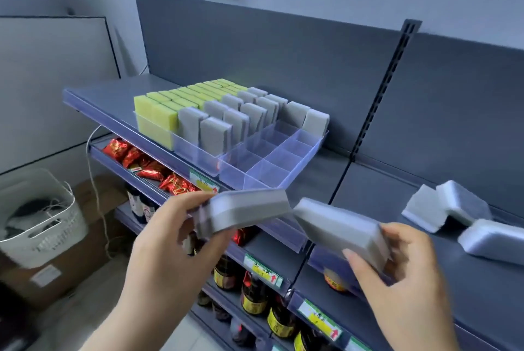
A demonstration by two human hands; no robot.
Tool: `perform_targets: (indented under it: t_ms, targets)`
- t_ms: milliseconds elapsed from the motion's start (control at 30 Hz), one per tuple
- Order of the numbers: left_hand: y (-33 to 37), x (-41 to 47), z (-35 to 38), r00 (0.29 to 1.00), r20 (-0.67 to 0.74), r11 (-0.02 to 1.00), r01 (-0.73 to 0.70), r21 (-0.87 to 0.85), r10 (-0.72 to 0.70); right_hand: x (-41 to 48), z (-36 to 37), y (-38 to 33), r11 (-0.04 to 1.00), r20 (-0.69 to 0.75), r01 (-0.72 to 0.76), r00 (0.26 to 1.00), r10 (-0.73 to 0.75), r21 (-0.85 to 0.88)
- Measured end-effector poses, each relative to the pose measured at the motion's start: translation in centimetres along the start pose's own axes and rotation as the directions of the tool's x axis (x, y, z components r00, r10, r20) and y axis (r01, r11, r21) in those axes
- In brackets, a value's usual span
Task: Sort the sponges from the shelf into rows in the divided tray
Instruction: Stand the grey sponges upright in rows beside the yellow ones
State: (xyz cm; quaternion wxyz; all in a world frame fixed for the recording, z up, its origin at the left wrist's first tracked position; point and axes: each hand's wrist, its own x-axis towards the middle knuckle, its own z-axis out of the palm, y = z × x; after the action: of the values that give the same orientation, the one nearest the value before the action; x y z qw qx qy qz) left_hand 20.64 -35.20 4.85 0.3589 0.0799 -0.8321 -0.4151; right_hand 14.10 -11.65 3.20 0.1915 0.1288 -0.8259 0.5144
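Note:
A clear divided tray (pixel 286 157) sits on the top shelf (pixel 107 95). Its left rows hold upright yellow-green sponges (pixel 158 115), and grey sponges (pixel 215 130) fill the rows beside them. Several compartments at the tray's front right are bare. My left hand (pixel 175 237) grips a grey sponge (pixel 246 210) in front of the tray, below the shelf edge. My right hand (pixel 397 274) holds a second grey sponge (pixel 337 227) by its near end. The two sponges almost touch at their tips. Three loose grey sponges (pixel 453 206) lie on the shelf to the right.
Lower shelves carry red snack packets (pixel 147 163) and dark bottles (pixel 255 291) with yellow labels. A white slotted basket (pixel 39 217) rests on a cardboard box (pixel 71 268) at the left. A dark back panel (pixel 283 61) rises behind the tray.

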Motion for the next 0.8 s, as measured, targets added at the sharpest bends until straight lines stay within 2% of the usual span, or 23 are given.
perform_targets:
  t_ms: [100,200,400,667,800]
  targets:
    - [-0.7,4.4,1.3,0.999,0.047,0.998,0.013,-0.06,-0.01,3.5,1.2,0.2,0.999,-0.043,-0.029,0.999,0.03,0.028]
    - [-1.3,10.0,1.8,0.993,0.064,0.995,-0.103,0.002,0.103,7.8,2.6,0.7,0.998,-0.083,-0.02,0.996,0.024,0.057]
    - [-2.7,21.3,2.5,0.949,0.186,0.959,-0.271,0.079,0.253,16.1,5.0,-0.4,0.998,-0.178,-0.012,0.984,0.023,0.062]
    - [-4.6,30.7,4.0,0.884,0.371,0.954,-0.298,-0.022,0.284,21.4,8.1,-1.8,0.999,-0.154,-0.004,0.988,-0.004,-0.047]
    - [-5.2,34.4,5.8,0.806,0.454,0.909,-0.415,-0.026,0.381,22.6,9.7,-2.6,0.988,-0.154,-0.023,0.988,-0.001,-0.153]
